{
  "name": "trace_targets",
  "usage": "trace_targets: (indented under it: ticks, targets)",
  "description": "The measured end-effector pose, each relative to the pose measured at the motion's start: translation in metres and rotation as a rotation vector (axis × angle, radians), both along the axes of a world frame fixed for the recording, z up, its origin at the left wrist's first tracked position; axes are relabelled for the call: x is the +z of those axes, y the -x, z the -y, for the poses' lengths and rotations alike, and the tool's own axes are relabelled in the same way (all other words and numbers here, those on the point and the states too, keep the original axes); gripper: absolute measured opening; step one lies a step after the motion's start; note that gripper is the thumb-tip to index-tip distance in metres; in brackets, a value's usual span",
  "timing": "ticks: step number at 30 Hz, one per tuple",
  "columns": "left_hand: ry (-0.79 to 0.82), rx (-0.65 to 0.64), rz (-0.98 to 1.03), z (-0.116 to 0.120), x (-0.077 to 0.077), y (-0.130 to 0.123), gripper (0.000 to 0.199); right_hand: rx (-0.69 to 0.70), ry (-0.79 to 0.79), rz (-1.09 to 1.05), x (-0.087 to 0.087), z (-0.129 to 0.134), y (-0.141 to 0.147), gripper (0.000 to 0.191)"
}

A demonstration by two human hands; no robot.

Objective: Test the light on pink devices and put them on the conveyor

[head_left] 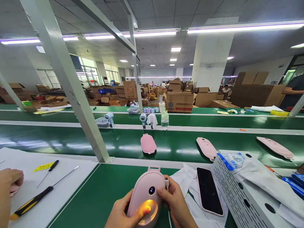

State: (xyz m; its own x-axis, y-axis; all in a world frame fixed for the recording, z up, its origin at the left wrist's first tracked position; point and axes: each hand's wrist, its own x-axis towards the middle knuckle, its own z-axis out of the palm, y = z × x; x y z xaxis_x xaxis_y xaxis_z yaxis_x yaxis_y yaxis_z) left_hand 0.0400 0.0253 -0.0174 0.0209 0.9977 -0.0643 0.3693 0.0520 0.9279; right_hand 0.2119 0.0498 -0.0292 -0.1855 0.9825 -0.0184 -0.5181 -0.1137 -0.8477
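Pink device (146,193) held near centre over green desk (99,196), left hand (122,213) fingers wrapped on it, thumb on glowing disc, right hand (177,202) fingers gripping its right edge, phone (209,191) right, co-worker's hand (9,183) left, pink shells (148,144) on far conveyor.

Pink device (146,190): smooth matt plastic; phone (209,191) screen: glossy glass. Conveyor belt (71,139): glossy green; perforated tray (234,193): painted metal.

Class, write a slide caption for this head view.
Both hands hold a pink device whose round lamp glows orange.
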Motion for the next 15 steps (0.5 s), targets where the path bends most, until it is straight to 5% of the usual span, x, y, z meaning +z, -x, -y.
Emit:
trace_targets:
  ticks: [3, 5, 9, 15]
  targets:
    - [0.023, -0.28, 0.066, -0.031, 0.001, 0.019, 0.092, 0.011, 0.071, -0.107, 0.001, -0.003, -0.004, 0.041]
    - [-0.025, -0.263, 0.049, -0.064, 0.0, 0.023, 0.092, 0.003, 0.075, -0.167, 0.001, -0.005, -0.007, 0.039]
    - [-0.214, -0.034, -0.253, -0.137, -0.014, 0.002, 0.035, -0.037, 0.079, -0.118, -0.002, -0.011, -0.011, 0.044]
    - [-0.507, 0.027, -0.552, -0.196, -0.045, -0.027, 0.012, -0.089, 0.071, -0.143, -0.015, -0.022, -0.013, 0.039]
